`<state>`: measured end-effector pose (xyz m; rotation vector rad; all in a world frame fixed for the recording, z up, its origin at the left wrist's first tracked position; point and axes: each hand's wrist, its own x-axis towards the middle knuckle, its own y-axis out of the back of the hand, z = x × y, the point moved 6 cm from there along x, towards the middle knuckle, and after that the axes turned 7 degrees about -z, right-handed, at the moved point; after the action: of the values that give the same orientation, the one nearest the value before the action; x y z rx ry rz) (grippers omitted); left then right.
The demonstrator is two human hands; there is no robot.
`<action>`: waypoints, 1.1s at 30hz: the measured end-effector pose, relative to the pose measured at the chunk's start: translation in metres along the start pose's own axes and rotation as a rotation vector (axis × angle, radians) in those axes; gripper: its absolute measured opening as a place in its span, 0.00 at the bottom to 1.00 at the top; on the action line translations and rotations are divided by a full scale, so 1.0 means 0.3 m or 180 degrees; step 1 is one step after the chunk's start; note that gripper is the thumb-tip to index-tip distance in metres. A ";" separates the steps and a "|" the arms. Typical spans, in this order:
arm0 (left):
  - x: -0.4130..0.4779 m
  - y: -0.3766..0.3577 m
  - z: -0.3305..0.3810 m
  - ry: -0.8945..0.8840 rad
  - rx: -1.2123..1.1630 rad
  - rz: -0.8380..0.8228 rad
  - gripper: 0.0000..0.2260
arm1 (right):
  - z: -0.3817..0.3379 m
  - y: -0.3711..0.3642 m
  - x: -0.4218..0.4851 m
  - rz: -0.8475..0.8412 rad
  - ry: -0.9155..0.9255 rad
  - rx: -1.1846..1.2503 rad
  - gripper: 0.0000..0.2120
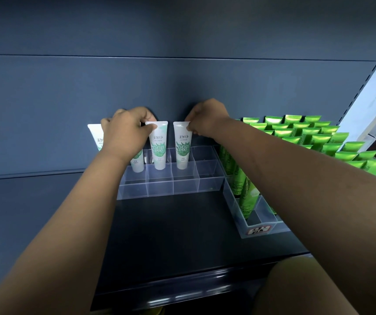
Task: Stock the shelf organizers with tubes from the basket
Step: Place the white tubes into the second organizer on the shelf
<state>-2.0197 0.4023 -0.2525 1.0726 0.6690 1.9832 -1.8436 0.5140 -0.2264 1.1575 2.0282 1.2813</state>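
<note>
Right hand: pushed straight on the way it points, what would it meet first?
The right hand would probably meet the dark blue back panel behind the white tube it pinches; depth unclear.

The shelf (171,235) in front lies open, and the front rows of the clear organizer (182,186) are unfilled, so a hand can come in low from the front. At the back, the white tubes (159,151) stand upright against the back panel (182,87), with one free compartment at the right end. The packed green tubes (307,137) block the right side.
</note>
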 end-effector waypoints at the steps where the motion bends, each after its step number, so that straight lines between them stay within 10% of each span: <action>1: 0.000 -0.001 0.001 -0.0001 -0.0001 0.0006 0.02 | -0.002 0.003 -0.004 0.0001 0.0016 -0.0021 0.09; 33: -0.160 0.172 0.079 0.0433 0.0522 0.0605 0.17 | -0.173 0.063 -0.259 0.0454 0.0700 -0.0870 0.13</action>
<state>-2.0021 0.3357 -0.2243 1.1413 0.8412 2.2106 -1.8334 0.4266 -0.1895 1.0872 1.8663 1.7630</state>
